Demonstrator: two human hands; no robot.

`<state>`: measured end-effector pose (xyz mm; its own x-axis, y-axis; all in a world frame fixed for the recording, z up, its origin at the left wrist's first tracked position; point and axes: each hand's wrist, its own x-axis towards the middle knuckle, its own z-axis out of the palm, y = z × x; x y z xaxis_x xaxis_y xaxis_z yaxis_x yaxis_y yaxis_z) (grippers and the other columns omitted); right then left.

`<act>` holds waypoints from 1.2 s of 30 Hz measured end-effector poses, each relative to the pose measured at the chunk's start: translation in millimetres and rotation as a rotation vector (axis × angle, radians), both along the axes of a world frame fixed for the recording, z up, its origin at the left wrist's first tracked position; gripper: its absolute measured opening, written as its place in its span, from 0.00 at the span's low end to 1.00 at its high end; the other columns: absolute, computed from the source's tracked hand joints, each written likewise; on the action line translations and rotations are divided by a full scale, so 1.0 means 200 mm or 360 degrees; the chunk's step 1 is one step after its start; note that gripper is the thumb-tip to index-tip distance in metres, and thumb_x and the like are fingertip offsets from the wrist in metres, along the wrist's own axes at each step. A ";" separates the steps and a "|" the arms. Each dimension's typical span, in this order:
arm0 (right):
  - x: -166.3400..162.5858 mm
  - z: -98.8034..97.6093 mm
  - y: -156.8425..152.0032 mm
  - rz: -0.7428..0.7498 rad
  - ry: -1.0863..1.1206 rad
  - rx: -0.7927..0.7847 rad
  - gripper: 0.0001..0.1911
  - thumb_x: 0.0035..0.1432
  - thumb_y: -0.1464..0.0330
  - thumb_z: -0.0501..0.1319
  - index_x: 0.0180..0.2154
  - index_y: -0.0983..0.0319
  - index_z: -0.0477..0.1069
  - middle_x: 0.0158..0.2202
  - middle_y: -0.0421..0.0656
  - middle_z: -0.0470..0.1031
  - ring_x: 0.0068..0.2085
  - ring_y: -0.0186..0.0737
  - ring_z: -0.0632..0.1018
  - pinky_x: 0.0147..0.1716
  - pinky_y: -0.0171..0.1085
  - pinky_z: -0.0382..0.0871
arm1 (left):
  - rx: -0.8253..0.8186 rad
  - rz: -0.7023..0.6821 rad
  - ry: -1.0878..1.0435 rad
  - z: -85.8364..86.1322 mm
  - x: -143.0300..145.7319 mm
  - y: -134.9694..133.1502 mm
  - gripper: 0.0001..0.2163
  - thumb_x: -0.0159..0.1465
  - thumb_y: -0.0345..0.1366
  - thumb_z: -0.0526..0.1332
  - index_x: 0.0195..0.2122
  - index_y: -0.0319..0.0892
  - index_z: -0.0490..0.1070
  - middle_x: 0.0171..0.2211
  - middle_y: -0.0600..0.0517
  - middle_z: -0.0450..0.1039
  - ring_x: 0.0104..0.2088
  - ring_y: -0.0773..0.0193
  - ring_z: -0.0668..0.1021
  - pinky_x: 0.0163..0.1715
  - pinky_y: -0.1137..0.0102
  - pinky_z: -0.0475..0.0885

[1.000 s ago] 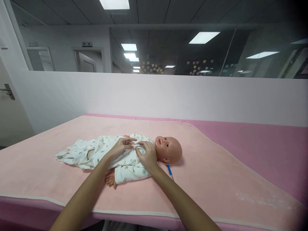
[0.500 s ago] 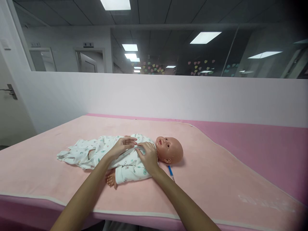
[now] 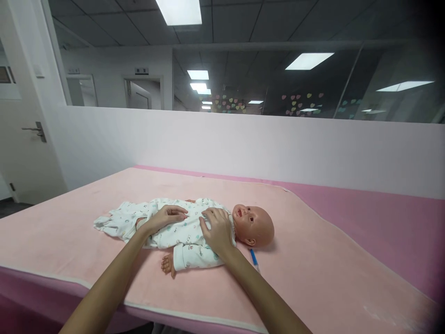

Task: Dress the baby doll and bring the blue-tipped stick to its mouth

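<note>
A baby doll [image 3: 255, 226] lies on its back with its head to the right. It wears a white printed outfit [image 3: 194, 234]. My left hand [image 3: 167, 218] rests over the doll's belly, fingers loosely stretched and a little curved, holding nothing. On the chest lies my right hand [image 3: 219, 230], its fingers spread over the cloth and thumb apart. A gap of printed cloth shows between the two hands. The doll's near hand [image 3: 168, 265] sticks out of its sleeve below my left hand. My right hand and forearm hide part of the doll's near shoulder.
A peach-coloured pad [image 3: 313, 278] with a pale edge covers the pink table [image 3: 368, 218]. A slim blue object [image 3: 253, 257] lies beside the doll's head, close to my right forearm. Behind stands a white wall [image 3: 260, 148] with a window above; a door [image 3: 31, 153] is at the left.
My hands, close together over the doll's chest before, have moved apart. The left hand has shifted left toward the belly. The whole view has shifted slightly, and the doll lies as before.
</note>
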<state>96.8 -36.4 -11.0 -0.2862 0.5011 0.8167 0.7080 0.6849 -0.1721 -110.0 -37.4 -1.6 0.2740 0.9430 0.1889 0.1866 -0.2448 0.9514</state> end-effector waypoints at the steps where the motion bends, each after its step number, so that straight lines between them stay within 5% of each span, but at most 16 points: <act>1: -0.02 0.01 0.01 0.0021 -0.0057 0.0011 0.06 0.55 0.67 0.55 0.33 0.61 0.69 0.34 0.42 0.71 0.38 0.38 0.68 0.42 0.39 0.56 | 0.0018 0.0004 0.0010 0.00 0.01 0.00 0.13 0.52 0.40 0.63 0.37 0.40 0.73 0.37 0.47 0.75 0.40 0.60 0.74 0.40 0.70 0.68; 6: -0.14 0.02 0.05 0.0107 -0.0302 -0.0052 0.08 0.53 0.63 0.56 0.29 0.61 0.68 0.28 0.42 0.70 0.35 0.39 0.68 0.40 0.40 0.57 | 0.0174 0.0031 0.0082 0.02 0.03 -0.01 0.11 0.54 0.39 0.60 0.34 0.39 0.75 0.36 0.47 0.75 0.39 0.60 0.74 0.40 0.69 0.68; 17: -0.14 -0.01 -0.02 0.0270 -0.0255 -0.0013 0.05 0.51 0.74 0.53 0.31 0.62 0.66 0.29 0.42 0.68 0.34 0.38 0.67 0.40 0.39 0.58 | 0.0114 0.0019 0.0099 0.02 0.04 -0.03 0.14 0.49 0.40 0.65 0.35 0.38 0.74 0.27 0.50 0.74 0.28 0.66 0.72 0.28 0.73 0.66; 26: -0.14 -0.03 0.01 0.0284 -0.0244 -0.0025 0.05 0.58 0.71 0.52 0.34 0.61 0.66 0.31 0.42 0.70 0.34 0.37 0.69 0.38 0.37 0.59 | -0.0062 0.0161 -0.0110 0.01 0.04 -0.01 0.14 0.48 0.38 0.65 0.35 0.39 0.72 0.30 0.50 0.74 0.33 0.63 0.74 0.34 0.71 0.67; 36: -0.14 -0.04 0.02 0.0255 -0.0066 -0.0111 0.07 0.59 0.70 0.51 0.36 0.59 0.67 0.32 0.41 0.72 0.36 0.38 0.71 0.38 0.37 0.61 | -0.0090 0.0004 -0.0058 0.04 0.04 -0.04 0.18 0.46 0.38 0.67 0.39 0.40 0.71 0.35 0.48 0.75 0.39 0.59 0.74 0.40 0.67 0.67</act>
